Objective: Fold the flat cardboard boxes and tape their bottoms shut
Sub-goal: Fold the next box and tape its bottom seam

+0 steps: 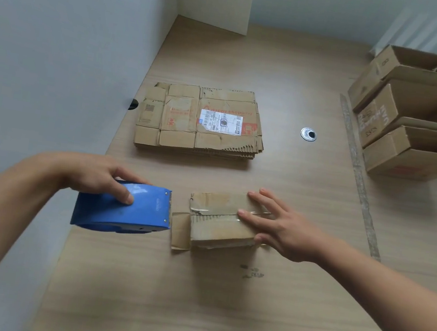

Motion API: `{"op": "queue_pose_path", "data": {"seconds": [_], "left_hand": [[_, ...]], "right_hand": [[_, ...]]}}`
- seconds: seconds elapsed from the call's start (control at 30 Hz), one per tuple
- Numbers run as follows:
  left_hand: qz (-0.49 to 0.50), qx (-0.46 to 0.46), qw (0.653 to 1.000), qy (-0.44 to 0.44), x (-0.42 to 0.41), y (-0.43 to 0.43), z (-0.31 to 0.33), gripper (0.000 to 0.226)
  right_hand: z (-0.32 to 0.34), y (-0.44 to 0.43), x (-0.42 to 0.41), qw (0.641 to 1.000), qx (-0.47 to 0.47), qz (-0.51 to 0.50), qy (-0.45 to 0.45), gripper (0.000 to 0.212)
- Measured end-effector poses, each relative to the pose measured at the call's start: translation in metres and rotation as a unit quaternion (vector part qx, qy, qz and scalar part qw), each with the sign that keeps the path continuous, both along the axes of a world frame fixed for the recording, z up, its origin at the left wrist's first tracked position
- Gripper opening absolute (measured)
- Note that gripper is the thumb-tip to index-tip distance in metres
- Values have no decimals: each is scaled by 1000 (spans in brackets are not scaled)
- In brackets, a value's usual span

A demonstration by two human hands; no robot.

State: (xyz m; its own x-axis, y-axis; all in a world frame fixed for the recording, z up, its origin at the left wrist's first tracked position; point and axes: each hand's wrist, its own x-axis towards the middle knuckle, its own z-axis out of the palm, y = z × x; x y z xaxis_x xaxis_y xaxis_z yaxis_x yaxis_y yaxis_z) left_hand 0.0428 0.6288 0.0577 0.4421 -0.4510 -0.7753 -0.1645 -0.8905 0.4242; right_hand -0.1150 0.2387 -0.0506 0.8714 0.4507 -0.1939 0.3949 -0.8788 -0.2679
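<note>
A small folded cardboard box [217, 229] stands bottom-up on the table in front of me, with a strip of clear tape along its seam and one flap sticking out to the left. My right hand [278, 226] lies flat on the right part of the box, fingers spread over the tape. My left hand [99, 177] grips a blue tape dispenser [122, 208] just left of the box, its blade end close to the box's left edge. A stack of flat cardboard boxes [201, 121] lies farther back in the middle.
Several folded open boxes [413, 113] are piled at the right back. A round metal cable hole [308, 134] sits in the wooden table [194, 301]. A white partition wall [43, 73] runs along the left. A tape strip [358, 170] lies on the table at right.
</note>
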Motion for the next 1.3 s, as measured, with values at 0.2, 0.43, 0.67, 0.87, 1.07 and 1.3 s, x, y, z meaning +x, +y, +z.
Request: {"op": "queue_pose_path", "data": {"seconds": [0.2,0.43,0.67,0.87,1.07,1.3], "left_hand": [[7,7,1000,-23,-5,-5,-18,38],[23,-39,998,-32,-20,-22,-44,41],[41,-76,995,-40,-39,-33,-53,44],[70,-110,991,-22,-58,-36,-62,58],[82,-90,990,-69,-69,-46,-63,60],[25,6,975,-223,-80,-74,-49,42]], "right_hand": [[5,4,-4,999,-35,-18,29,49],[37,30,-10,993,-102,-41,44,61],[38,98,-4,988,-100,-94,73,83],[18,100,-9,986,-102,-118,53,63],[18,93,-5,987,-123,-89,43,59],[18,93,-4,987,-129,-89,48,61]]}}
